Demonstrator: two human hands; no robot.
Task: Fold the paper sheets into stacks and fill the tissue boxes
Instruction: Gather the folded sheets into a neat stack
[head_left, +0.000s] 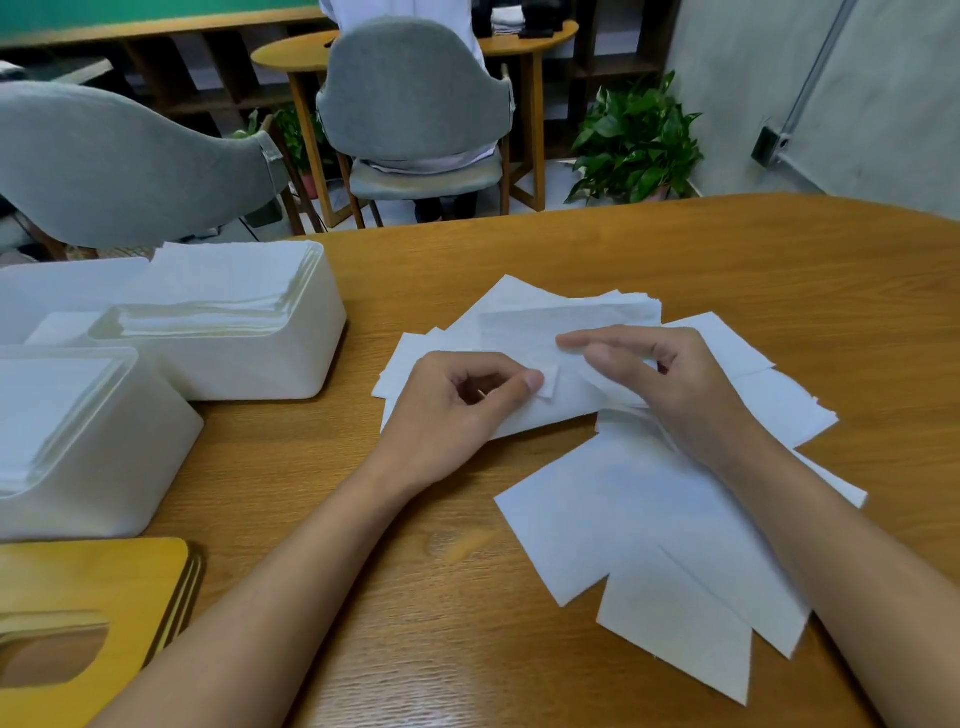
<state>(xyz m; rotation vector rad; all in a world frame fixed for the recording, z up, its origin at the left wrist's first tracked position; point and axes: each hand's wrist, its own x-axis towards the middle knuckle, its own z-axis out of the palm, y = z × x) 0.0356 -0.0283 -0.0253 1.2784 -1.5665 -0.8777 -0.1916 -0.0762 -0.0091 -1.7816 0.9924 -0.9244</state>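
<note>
White paper sheets (639, 525) lie fanned out over the wooden table (727, 260) in front of me. My left hand (457, 410) pinches the corner of the top sheet (545, 332) between thumb and curled fingers. My right hand (670, 379) lies on the same pile, its forefinger stretched out to the left over the paper and its other fingers bent round the sheet's edge. Two white tissue boxes (249, 358) (98, 467) stand at the left, both holding stacked paper.
Yellow wooden box lids (93, 592) with an oval slot lie stacked at the near left corner. Beyond the table stand grey chairs (410, 88), one with a person seated, another wooden table and a potted plant (639, 140).
</note>
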